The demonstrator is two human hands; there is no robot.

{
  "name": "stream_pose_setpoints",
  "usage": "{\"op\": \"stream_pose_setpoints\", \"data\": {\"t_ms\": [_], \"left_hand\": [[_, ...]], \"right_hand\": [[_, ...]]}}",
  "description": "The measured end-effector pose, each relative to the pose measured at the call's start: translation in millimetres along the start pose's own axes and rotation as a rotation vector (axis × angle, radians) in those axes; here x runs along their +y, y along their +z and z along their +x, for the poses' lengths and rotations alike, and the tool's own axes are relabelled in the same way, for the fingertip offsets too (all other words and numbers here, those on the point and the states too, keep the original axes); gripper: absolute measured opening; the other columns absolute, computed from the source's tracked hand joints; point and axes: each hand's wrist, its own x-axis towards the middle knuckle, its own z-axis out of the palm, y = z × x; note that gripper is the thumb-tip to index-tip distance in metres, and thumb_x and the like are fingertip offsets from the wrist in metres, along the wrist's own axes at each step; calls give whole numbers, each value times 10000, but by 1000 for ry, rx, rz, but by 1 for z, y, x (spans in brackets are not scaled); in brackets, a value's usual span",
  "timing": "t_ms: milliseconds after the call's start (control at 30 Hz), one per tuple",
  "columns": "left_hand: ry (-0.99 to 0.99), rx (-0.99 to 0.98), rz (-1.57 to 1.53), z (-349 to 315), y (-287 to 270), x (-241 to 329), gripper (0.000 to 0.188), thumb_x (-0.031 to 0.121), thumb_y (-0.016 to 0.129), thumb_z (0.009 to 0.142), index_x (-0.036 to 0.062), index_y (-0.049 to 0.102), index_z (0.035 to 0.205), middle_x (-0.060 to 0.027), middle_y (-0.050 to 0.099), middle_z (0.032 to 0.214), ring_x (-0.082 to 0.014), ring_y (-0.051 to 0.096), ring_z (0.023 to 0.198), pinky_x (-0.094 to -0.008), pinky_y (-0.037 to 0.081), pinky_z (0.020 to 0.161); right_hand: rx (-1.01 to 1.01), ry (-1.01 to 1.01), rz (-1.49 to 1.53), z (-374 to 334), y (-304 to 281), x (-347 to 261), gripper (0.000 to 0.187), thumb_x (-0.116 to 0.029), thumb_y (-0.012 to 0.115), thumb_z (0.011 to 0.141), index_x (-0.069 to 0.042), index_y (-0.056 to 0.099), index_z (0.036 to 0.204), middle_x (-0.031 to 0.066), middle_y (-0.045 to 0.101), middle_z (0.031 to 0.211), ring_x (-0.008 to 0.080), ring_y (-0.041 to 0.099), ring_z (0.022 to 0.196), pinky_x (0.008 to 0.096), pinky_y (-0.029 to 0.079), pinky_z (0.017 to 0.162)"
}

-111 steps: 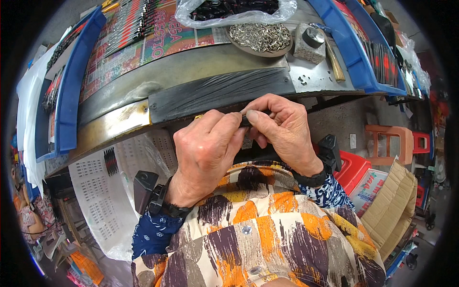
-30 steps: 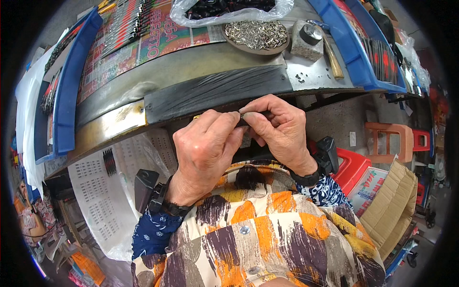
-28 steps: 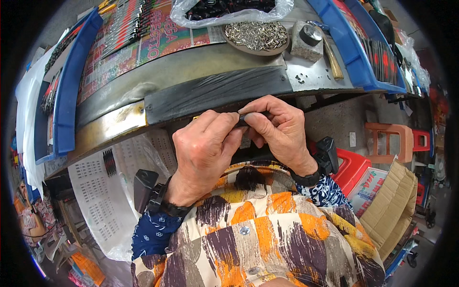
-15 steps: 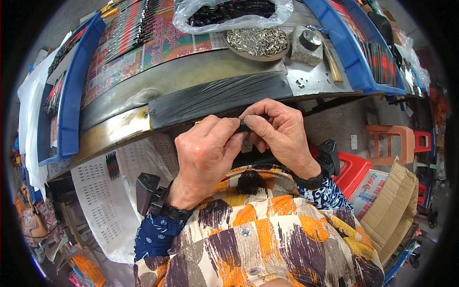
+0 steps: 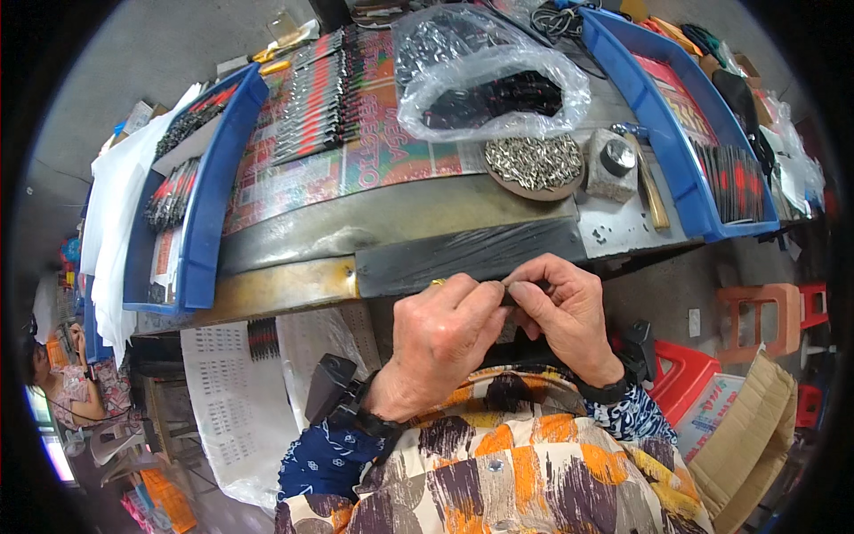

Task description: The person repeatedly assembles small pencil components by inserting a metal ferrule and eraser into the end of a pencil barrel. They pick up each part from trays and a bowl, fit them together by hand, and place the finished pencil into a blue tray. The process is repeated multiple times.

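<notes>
Around a round brown dish [image 5: 535, 194], heaped with shiny little metal pieces [image 5: 534, 163], our counter [image 5: 418, 210] was crowded. Its surface near us was worn, dull metal, with a black strip [image 5: 471, 252] along the front edge, on our side of the dish. Just beyond the dish sat a clear plastic bag [image 5: 572, 89] with black parts [image 5: 494, 100] showing in its mouth. Left of the dish we had a colourful printed sheet [image 5: 302, 182] bearing a row of black-and-red rods [image 5: 311, 102], and farther left a blue tray [image 5: 209, 214]. Right of the dish, close by, stood a speckled stone block [image 5: 610, 185] with a dark round piece on top, then a wooden handle [image 5: 656, 203] and a second blue tray [image 5: 674, 165]. Lower than the dish, to its right, were a red stool [image 5: 683, 383], an orange stool [image 5: 756, 320] and folded cardboard [image 5: 752, 436]; far to its left, another person [image 5: 76, 400] was at the edge of our view.

On our side of the dish, slightly left of it, was the dark piece [image 5: 508, 296], small and black, mostly covered by fingers; we could not make out its full shape. Our left hand [image 5: 449, 329] and right hand [image 5: 565, 311] pinched it, fingertips nearly meeting.
</notes>
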Motion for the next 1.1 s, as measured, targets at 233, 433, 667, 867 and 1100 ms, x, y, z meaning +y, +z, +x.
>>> {"op": "stream_pose_setpoints", "data": {"t_ms": [233,433,667,867,1100], "left_hand": [[7,14,6,8,-4,0,184,50,723,723,52,628,881,-73,547,708,-262,606,628,-357,492,521],[-7,43,48,28,-34,-16,183,60,749,748,48,645,899,-105,609,737,-271,614,605,-364,497,540],[-193,99,272,61,-96,-73,214,68,744,785,22,637,965,-127,645,749,-204,639,622,-312,509,589],[-148,102,457,93,-140,-142,199,41,682,796,13,594,972,-157,620,750,-268,619,658,-340,481,618],[-122,44,625,140,-157,-225,237,29,605,775,-4,629,1009,-193,638,927,-354,625,899,-418,491,809]], "right_hand": [[15,-44,-41,5,3,-4,143,-104,635,938,21,623,1007,-5,629,762,17,550,629,170,439,519],[104,-198,-156,11,-4,-14,281,-73,646,921,35,572,1170,-5,617,715,16,532,628,172,423,545],[231,-323,-315,17,-25,-23,124,8,638,895,29,654,1016,12,622,689,33,563,571,182,426,490],[258,-359,-340,26,-35,-20,86,19,638,888,32,662,969,25,622,672,34,562,542,180,416,465],[238,-369,-425,38,-38,-11,73,39,647,854,30,661,925,54,636,681,90,598,553,229,454,504]]}}
